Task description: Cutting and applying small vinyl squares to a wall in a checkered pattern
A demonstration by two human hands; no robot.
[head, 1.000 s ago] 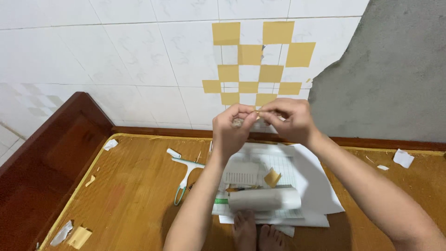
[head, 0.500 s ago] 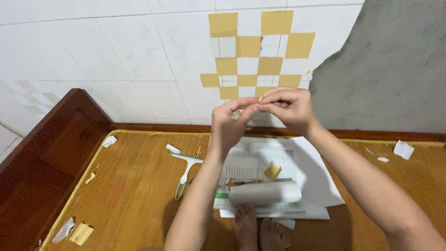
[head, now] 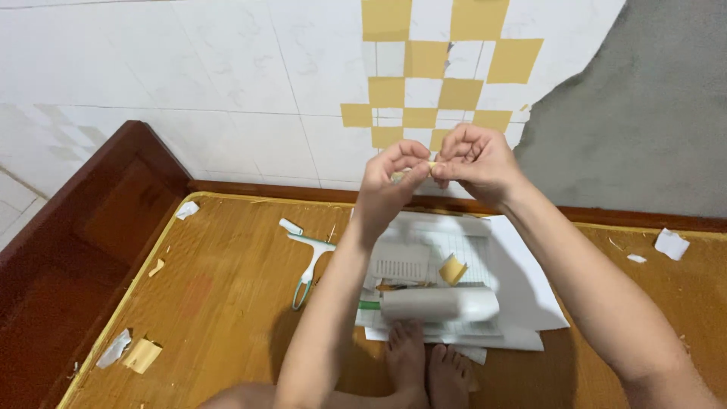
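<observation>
Hands up in front of the wall: your left hand (head: 390, 178) and right hand (head: 473, 160) are pinched together on a tiny yellow square piece (head: 432, 164), fingertips of both closed on it. It's the same mustard colour as the squares in the checker pattern (head: 439, 72) on the white tiled wall behind, mostly hidden by your fingers, so I can't tell its exact shape. It's held in the air above the far edge of the wooden platform (head: 227, 303), not touching anything else. Below on the wood you've got a stack of white sheets (head: 522, 284), a grey roll (head: 439, 304) just beside your feet, another yellow square (head: 453, 270) lying on the sheets, and a white-and-green scraper (head: 310, 265) to the left. Paper scraps sit near the platform's left corner.
</observation>
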